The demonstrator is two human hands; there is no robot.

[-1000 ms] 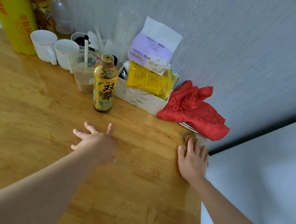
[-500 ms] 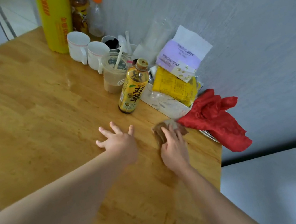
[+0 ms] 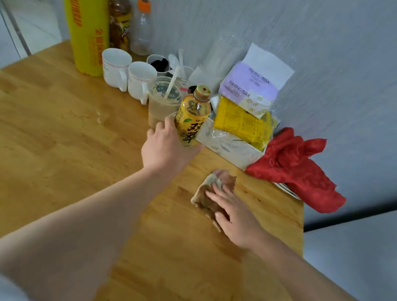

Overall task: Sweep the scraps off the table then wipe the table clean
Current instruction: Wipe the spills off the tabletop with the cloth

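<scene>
My right hand (image 3: 232,209) presses flat on a brown wiping cloth (image 3: 206,198) lying on the wooden table (image 3: 50,151), a short way in from the right edge. My left hand (image 3: 166,147) is wrapped around the lower part of a yellow-labelled tea bottle (image 3: 192,117), which tilts slightly and stands beside a plastic cup with a straw (image 3: 162,99). No loose scraps are visible on the wood near either hand.
Along the wall stand a tall yellow roll (image 3: 89,27), two bottles (image 3: 140,27), two white mugs (image 3: 126,71), a box with a yellow pack (image 3: 242,120) and tissue packet (image 3: 251,83). A red cloth (image 3: 295,169) hangs over the table's right corner.
My left hand went from resting flat on the table to gripping the tea bottle. My right hand and the brown cloth slid inward from the table edge.
</scene>
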